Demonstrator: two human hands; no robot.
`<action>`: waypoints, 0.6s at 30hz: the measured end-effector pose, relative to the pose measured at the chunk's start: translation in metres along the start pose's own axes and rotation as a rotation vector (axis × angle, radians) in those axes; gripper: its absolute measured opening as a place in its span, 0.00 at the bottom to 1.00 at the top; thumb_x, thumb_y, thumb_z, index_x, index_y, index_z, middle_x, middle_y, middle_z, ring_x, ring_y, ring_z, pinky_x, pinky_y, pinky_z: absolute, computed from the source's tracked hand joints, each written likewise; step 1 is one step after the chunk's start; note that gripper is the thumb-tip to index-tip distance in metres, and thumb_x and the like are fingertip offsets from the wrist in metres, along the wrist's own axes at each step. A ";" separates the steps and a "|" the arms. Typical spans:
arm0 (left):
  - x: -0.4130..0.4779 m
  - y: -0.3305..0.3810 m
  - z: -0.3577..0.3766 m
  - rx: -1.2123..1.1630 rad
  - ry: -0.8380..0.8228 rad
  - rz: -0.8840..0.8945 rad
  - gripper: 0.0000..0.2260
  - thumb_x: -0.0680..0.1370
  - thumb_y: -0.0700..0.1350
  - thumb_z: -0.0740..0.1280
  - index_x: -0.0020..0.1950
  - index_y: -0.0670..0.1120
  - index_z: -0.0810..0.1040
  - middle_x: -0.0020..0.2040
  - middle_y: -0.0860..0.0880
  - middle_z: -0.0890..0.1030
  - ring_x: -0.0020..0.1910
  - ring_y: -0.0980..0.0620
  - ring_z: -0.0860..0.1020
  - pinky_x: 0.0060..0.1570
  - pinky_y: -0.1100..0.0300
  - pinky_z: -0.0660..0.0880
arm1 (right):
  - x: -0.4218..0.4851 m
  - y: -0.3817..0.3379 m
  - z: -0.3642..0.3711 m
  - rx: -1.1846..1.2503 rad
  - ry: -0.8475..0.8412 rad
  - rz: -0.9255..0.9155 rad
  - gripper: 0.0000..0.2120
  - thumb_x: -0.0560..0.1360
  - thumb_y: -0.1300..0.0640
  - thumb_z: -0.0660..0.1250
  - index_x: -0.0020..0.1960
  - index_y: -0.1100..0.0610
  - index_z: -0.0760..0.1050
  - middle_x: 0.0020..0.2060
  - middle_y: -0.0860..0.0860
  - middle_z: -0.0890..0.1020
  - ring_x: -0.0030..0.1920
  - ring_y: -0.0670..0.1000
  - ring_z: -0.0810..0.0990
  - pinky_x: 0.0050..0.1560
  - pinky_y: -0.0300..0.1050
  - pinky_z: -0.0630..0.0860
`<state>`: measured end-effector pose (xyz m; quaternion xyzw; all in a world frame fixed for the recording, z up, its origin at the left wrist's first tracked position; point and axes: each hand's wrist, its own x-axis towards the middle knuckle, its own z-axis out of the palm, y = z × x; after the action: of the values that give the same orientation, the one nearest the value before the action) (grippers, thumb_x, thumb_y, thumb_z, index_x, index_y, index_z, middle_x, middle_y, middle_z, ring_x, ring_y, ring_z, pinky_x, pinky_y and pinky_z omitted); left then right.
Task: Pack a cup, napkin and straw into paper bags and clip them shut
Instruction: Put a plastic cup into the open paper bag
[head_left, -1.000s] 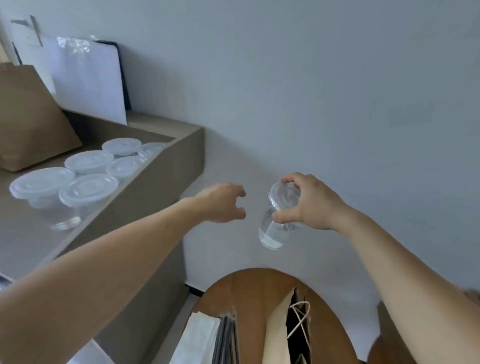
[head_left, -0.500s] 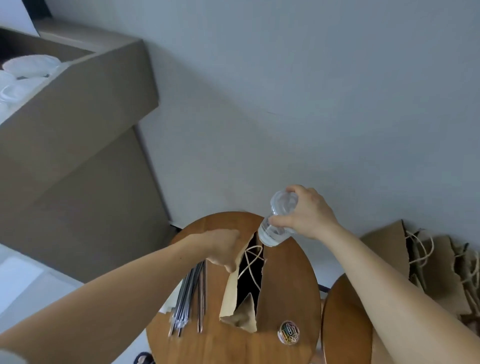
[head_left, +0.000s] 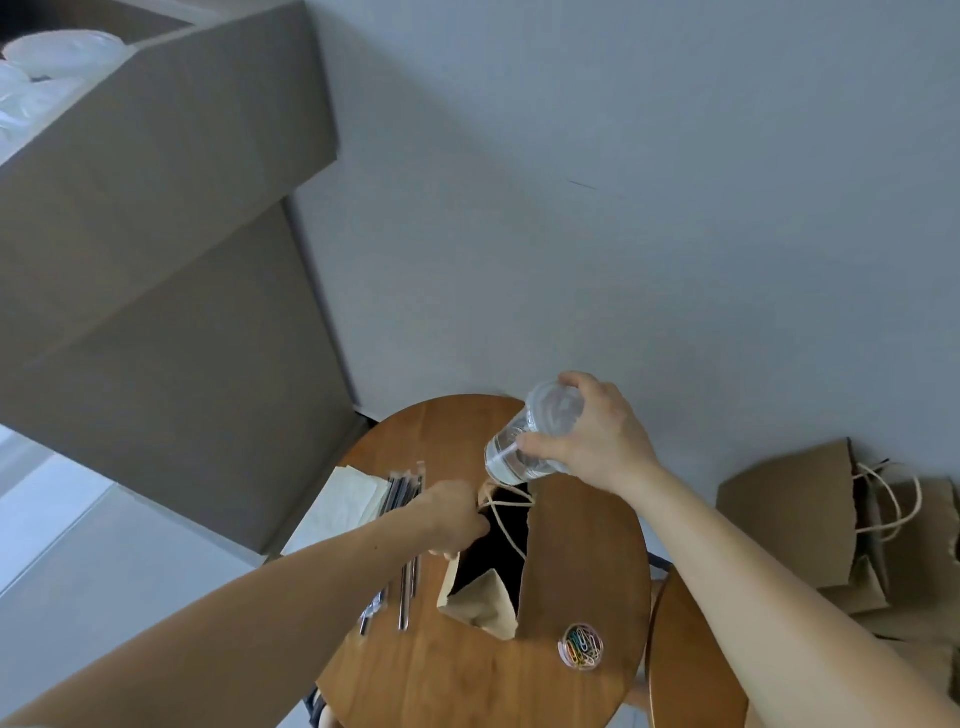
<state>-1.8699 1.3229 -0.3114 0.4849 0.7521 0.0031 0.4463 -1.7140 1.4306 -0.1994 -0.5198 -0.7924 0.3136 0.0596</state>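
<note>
No readable text showing anywhere: nothing is reading on the paper bag (head_left: 545, 561), the cup (head_left: 524, 441) or the paper-clip tub (head_left: 581, 646).

Clear cup (head_left: 524, 441), brown paper bag (head_left: 535, 577), white napkins (head_left: 343, 504), multicoloured paper clips (head_left: 581, 646), reddish-brown wooden table (head_left: 467, 670)

Round wooden table (head_left: 467, 670) in front of me. On it: open paper bag (head_left: 540, 571) standing mid-table, napkins (head_left: 340, 512) at the left edge, straws (head_left: 408, 571) lying between napkins and bag, small clear tub of coloured paper clips (head_left: 581, 646) right of the bag. Second wooden table (head_left: 691, 660) just beside, right. More paper bags (head_left: 800, 519) on the floor by the wall.
</note>
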 end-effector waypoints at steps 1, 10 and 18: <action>0.002 -0.003 0.001 -0.049 -0.008 -0.035 0.13 0.78 0.46 0.60 0.47 0.40 0.81 0.39 0.42 0.84 0.37 0.48 0.85 0.39 0.58 0.81 | -0.002 0.002 -0.001 0.001 -0.007 0.001 0.46 0.60 0.36 0.76 0.72 0.45 0.62 0.66 0.48 0.69 0.65 0.52 0.71 0.59 0.48 0.71; 0.015 -0.019 0.007 -0.307 0.066 -0.220 0.15 0.80 0.46 0.58 0.44 0.41 0.81 0.32 0.45 0.84 0.29 0.51 0.84 0.32 0.62 0.81 | -0.024 0.018 -0.021 -0.345 -0.166 -0.098 0.49 0.58 0.30 0.71 0.74 0.44 0.59 0.68 0.47 0.68 0.65 0.52 0.70 0.59 0.50 0.74; -0.007 0.019 0.007 -0.341 -0.023 -0.150 0.16 0.82 0.42 0.54 0.42 0.38 0.77 0.24 0.45 0.80 0.23 0.51 0.81 0.23 0.65 0.75 | -0.022 0.011 0.028 -0.640 -0.296 -0.200 0.48 0.57 0.33 0.71 0.71 0.49 0.60 0.62 0.53 0.69 0.61 0.57 0.69 0.51 0.50 0.71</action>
<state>-1.8505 1.3246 -0.3023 0.3445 0.7696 0.0917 0.5297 -1.7072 1.4021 -0.2224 -0.3811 -0.8974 0.1140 -0.1909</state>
